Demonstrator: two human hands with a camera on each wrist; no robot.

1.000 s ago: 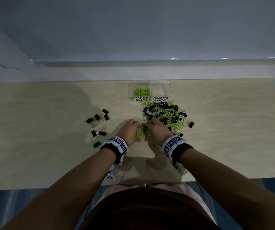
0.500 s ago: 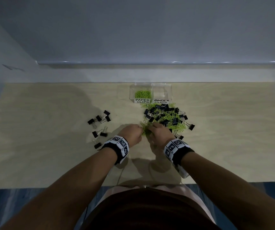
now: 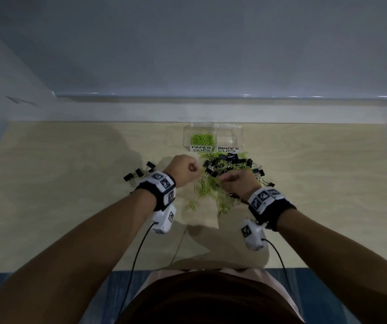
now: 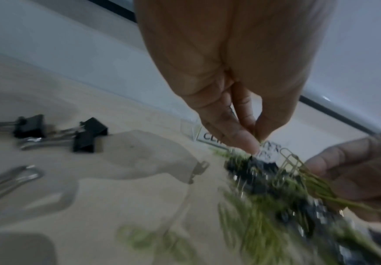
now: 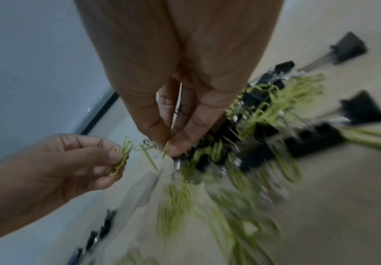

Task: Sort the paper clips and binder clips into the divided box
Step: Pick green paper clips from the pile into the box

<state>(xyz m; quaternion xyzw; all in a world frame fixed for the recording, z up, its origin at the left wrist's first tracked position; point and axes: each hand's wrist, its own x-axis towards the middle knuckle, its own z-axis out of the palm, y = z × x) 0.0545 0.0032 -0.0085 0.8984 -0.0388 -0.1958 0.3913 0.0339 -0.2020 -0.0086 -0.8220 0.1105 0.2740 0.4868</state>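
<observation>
Pinched in my left hand [image 5: 71, 165] is a small bunch of green paper clips [image 5: 122, 157], grip closed on them above the bench [image 3: 70, 206]. With my right hand [image 3: 239, 183] I pinch more green clips at the near edge of the mixed pile [image 3: 229, 167] just before the divided box [image 3: 213, 136], whose left compartment holds paper clips. Loose binder clips [image 3: 141, 171] lie left of my left wrist

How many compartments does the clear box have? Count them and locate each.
2. The left compartment, labelled PAPER CLIPS, holds green paper clips; the right compartment, labelled BINDER CLIPS, looks empty. None seem hidden.
</observation>
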